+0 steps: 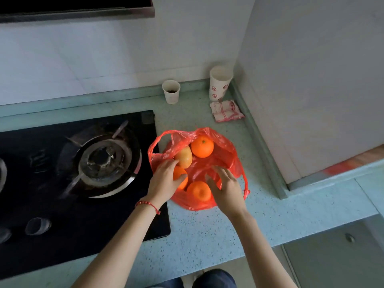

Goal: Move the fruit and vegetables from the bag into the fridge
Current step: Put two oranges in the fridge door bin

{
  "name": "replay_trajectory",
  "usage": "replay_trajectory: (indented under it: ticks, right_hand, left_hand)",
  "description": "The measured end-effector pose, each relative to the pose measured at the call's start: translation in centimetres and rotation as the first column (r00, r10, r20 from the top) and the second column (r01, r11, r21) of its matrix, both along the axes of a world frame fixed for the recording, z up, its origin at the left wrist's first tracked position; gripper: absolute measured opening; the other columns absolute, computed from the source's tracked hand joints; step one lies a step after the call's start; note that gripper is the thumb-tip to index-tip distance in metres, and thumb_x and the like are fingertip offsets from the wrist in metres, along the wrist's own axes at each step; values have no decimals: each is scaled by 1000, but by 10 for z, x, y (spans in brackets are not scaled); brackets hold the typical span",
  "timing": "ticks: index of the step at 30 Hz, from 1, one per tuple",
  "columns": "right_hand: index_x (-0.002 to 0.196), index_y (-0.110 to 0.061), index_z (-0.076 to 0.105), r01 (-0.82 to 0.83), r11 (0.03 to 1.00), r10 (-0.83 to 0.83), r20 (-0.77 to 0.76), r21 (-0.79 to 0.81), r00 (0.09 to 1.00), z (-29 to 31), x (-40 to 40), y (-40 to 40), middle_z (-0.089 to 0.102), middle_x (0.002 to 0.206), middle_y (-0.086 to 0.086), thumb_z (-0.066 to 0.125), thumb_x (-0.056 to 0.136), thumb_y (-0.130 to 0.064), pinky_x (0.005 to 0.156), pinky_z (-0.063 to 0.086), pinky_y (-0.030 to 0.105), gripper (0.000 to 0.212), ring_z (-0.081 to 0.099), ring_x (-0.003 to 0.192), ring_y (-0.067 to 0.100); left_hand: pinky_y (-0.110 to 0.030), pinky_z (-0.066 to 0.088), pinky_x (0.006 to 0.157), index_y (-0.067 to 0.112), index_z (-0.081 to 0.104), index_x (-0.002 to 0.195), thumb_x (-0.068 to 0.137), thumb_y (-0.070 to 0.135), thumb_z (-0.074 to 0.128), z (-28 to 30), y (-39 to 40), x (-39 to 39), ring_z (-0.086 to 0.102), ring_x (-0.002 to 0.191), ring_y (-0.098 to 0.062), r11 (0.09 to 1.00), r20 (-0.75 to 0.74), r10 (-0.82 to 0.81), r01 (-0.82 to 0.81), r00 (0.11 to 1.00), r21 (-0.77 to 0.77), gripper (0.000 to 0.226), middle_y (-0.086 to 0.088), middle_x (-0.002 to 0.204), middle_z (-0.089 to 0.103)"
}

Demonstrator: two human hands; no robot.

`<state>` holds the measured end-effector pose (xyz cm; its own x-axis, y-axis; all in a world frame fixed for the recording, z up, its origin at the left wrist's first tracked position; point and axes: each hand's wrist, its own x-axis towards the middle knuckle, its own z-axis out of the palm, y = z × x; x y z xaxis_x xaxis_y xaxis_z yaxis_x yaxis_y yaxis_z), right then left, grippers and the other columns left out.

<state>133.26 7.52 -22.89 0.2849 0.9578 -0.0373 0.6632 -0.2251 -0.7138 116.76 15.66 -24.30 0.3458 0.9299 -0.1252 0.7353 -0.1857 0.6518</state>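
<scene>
A red plastic bag (224, 154) lies open on the pale green counter, right of the stove. Inside it are an orange (202, 146) at the back, a yellowish apple (184, 156) to its left, an orange (199, 191) at the front, and another orange (180, 177) at the left. My left hand (165, 179) reaches into the bag with thumb and fingers curled round that left orange. My right hand (225, 187) hovers over the bag's right side with fingers spread, beside the front orange; whether it touches the orange I cannot tell. No fridge is in view.
A black gas hob (83, 183) with a burner fills the left. At the back of the counter (207, 231) stand a small paper cup (171, 91), a taller patterned cup (220, 82) and a folded cloth (226, 111). White walls close the corner at right.
</scene>
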Motion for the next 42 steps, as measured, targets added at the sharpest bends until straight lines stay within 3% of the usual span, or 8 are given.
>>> replay_trajectory:
  ticks: [9, 16, 25, 32, 39, 42]
  right_hand:
    - [129, -12, 49, -33, 993, 30, -29, -109, 999, -14, -6, 11, 55, 126, 6, 53, 90, -35, 86, 38, 24, 45, 53, 113, 23]
    - [133, -19, 43, -78, 967, 63, -68, -243, 996, -26, -15, 14, 49, 132, 5, 57, 86, -40, 91, 45, 34, 53, 48, 119, 24]
    - [134, -28, 34, -100, 889, 117, 12, -446, 993, -33, -21, 12, 47, 128, 0, 64, 71, -48, 86, 49, 43, 72, 49, 115, 24]
    - [123, -23, 49, -74, 914, 59, -49, -400, 997, -33, -23, 16, 58, 113, 2, 68, 68, -39, 78, 53, 38, 60, 58, 97, 22]
    - [124, -17, 52, 120, 960, -164, -159, -251, 974, -21, -15, 17, 59, 119, 3, 74, 68, -29, 89, 46, 30, 62, 55, 108, 21]
    - [126, -15, 52, 214, 960, -253, -231, -181, 940, -10, -12, 16, 61, 112, 1, 76, 71, -26, 85, 42, 24, 61, 55, 103, 16]
  left_hand:
    - [-31, 39, 94, 11, 52, 125, 66, 34, 79, -7, 10, -1, 49, 117, -25, 990, -69, -8, -1, 998, -143, 69, -10, 126, 52]
    - [-27, 43, 81, 7, 63, 107, 66, 29, 79, 7, 13, 4, 59, 102, -26, 988, 7, 55, -53, 998, -147, 50, -10, 110, 65]
    - [-22, 41, 85, 13, 57, 122, 67, 31, 78, 8, 18, -3, 55, 110, -19, 964, 111, 170, -142, 979, -223, 61, -6, 120, 61]
    - [-22, 42, 84, 15, 59, 120, 68, 30, 78, 9, 15, -7, 56, 107, -16, 965, 169, 196, -160, 966, -207, 58, -4, 119, 63]
    - [-19, 39, 80, 17, 58, 121, 68, 31, 78, 18, 12, -9, 52, 97, -6, 959, 240, 245, -199, 939, -200, 58, -1, 117, 63]
    - [-21, 42, 81, 16, 59, 120, 68, 30, 78, 23, 10, -10, 54, 96, -7, 956, 305, 265, -209, 915, -204, 57, 4, 107, 62]
